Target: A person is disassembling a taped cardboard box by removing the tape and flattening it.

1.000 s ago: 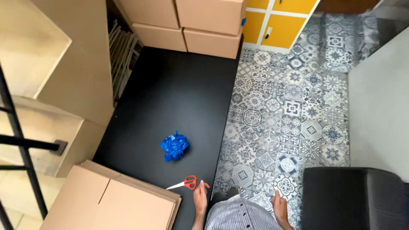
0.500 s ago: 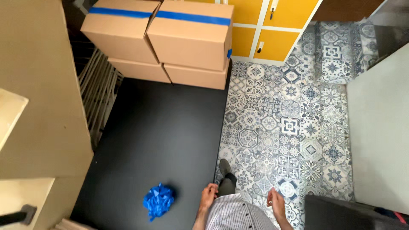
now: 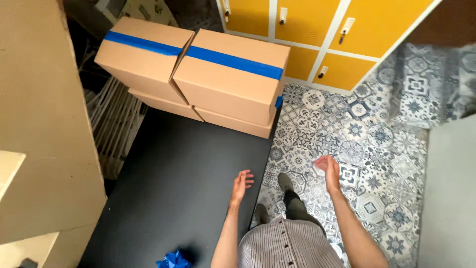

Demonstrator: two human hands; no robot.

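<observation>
Two empty hands out front, four taped boxes stacked ahead — that's the whole scene from where I'm watching.

Left hand [image 3: 241, 184] hangs over the dark floor mat [image 3: 173, 188], fingers loosely spread, holding nothing. Right hand [image 3: 328, 167] is up over the patterned blue-and-white tile floor [image 3: 377, 144], fingers gently curled and apart, also holding nothing. Both are well apart from the cardboard boxes [image 3: 225, 74] — two on top with a blue tape stripe across them, two flatter ones underneath, sitting at the far end of the mat just in front of the yellow lockers [image 3: 342, 30]. A crumpled blue wad [image 3: 173, 259] lies on the mat near the bottom edge, by my left elbow. One shoe [image 3: 285, 182] is stepping on the tile between the hands, and a big tan panel [image 3: 44, 114] fills the left side.
</observation>
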